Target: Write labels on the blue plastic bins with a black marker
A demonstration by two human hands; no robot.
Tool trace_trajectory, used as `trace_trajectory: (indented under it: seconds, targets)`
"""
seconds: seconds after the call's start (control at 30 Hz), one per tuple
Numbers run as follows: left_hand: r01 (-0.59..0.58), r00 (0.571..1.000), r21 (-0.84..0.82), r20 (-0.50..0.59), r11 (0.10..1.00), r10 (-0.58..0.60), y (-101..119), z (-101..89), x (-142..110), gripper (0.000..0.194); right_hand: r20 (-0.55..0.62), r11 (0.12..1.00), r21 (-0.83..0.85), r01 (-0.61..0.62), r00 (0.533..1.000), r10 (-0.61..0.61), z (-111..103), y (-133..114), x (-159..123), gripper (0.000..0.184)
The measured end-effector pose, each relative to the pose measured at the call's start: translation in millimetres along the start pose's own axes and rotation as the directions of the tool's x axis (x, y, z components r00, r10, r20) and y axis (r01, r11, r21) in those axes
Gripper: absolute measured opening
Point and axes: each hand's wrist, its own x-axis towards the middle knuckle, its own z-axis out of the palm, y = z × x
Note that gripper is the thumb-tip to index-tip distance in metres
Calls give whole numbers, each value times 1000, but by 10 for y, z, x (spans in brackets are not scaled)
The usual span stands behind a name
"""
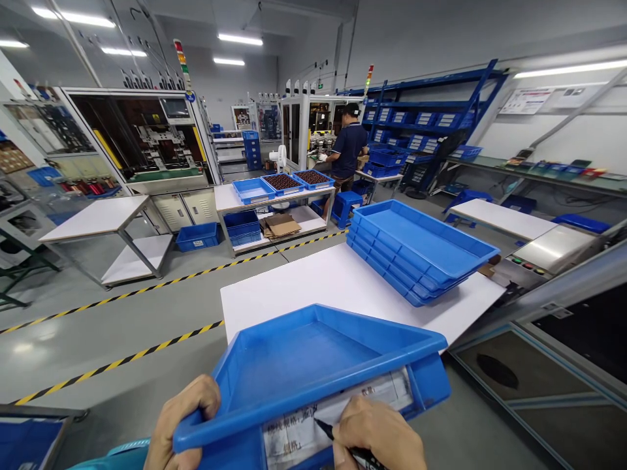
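While it is marked: a blue tray is held in the air before the wearer, tipped so its end wall faces them, seemingly to bring that wall within easy reach.
Label: a paper label sits on that wall; its print is partly covered and hard to read.
Left hand: clenched on the tray's rim.
Right hand: grasping a black marker, its tip at the label, its far end cut off by the frame.
Beyond: stacked blue trays rest on a white table; a co-worker stands well off.

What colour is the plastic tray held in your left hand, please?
The plastic tray is bright blue, best seen in the head view.
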Motion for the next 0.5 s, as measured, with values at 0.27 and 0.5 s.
trace_trajectory:
  seconds: [0.27, 0.5]
  targets:
    - [-6, 1000, -10, -12, 1000, 6, -10, 0, -3, 62, -17, 1000, 22, -11, 1000, 11, 4, 4, -18, 21]
    - [28, 999, 12, -38, 1000, -27, 95, -13, 35, 61, -19, 999, -3, -54, 998, 53, -104, 23, -21, 16]
